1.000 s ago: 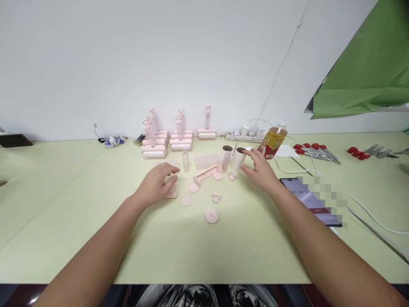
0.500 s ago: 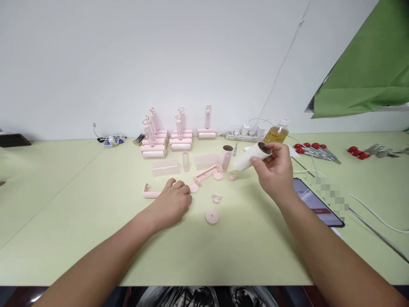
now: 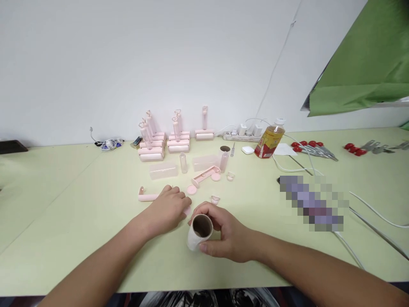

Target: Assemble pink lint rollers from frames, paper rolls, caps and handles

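Your right hand (image 3: 223,236) is curled around a white, hollow paper roll with a brown cardboard core (image 3: 192,241), thumb on the near side and fingers behind. The roll is over the near part of the pale green tabletop (image 3: 255,273), its open end tipped up toward you; the core looks hollow, but you cannot tell whether its base touches down.

Your left hand (image 3: 166,209) is bent low just beside it, with a flat, round, pale pink disc (image 3: 187,210) at the fingertips; whether you pinch it or only touch it, you cannot tell.

Beyond your hands lie two frosted, see-through pink rectangular boxes (image 3: 163,171), with a slim clear cylindrical tube (image 3: 183,162) upright between them. To the right, a clear bottle with a yellow and red label (image 3: 268,141) contains amber liquid under a white cap.

A smooth pink plastic frame (image 3: 148,198) sits partly behind your left hand, while a second pink open-sided frame (image 3: 206,175) lies slantwise farther off, a smooth pink round plate (image 3: 216,176) against its right end.
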